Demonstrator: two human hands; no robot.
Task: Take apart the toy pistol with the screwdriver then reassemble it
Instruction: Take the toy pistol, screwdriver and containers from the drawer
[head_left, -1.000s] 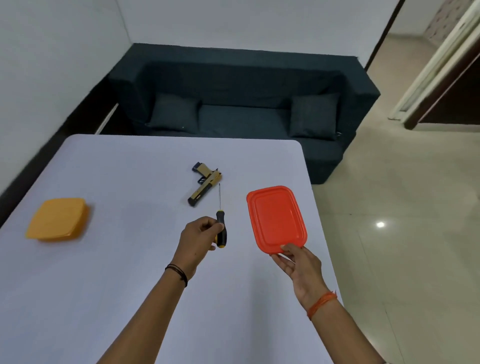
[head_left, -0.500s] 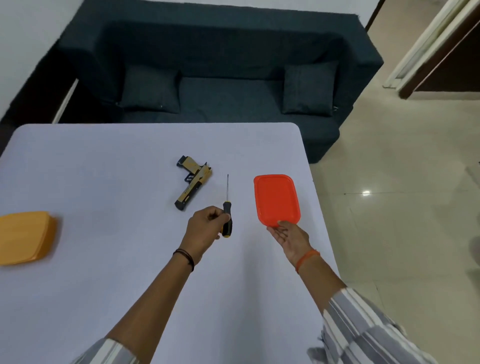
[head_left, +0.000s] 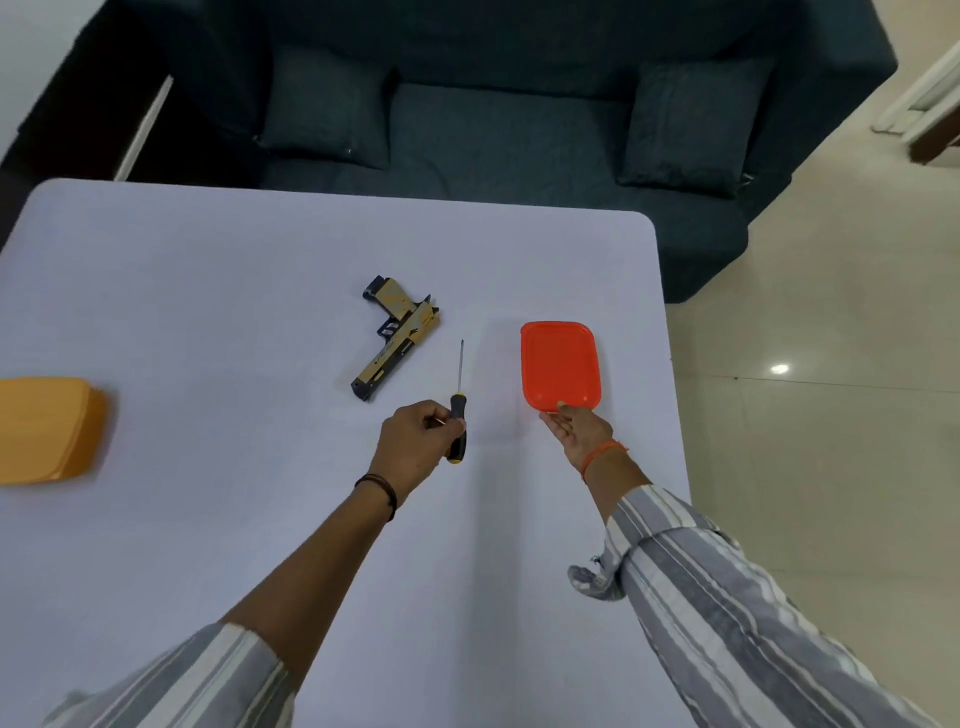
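Your toy pistol (head_left: 397, 338) is tan with black bits | your screwdriver (head_left: 458, 415) has a black handle with a yellow end | lid (head_left: 561, 365) is red-orange | box (head_left: 49, 431) is yellow-orange | table (head_left: 208, 291) is pale lilac | sofa (head_left: 493, 114) is dark blue | your sleeves (head_left: 727, 623) have grey and white stripes

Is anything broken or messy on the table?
No, nothing stands out. The toy pistol lies whole on the table, the left hand holds the screwdriver, and the right hand touches the red lid.
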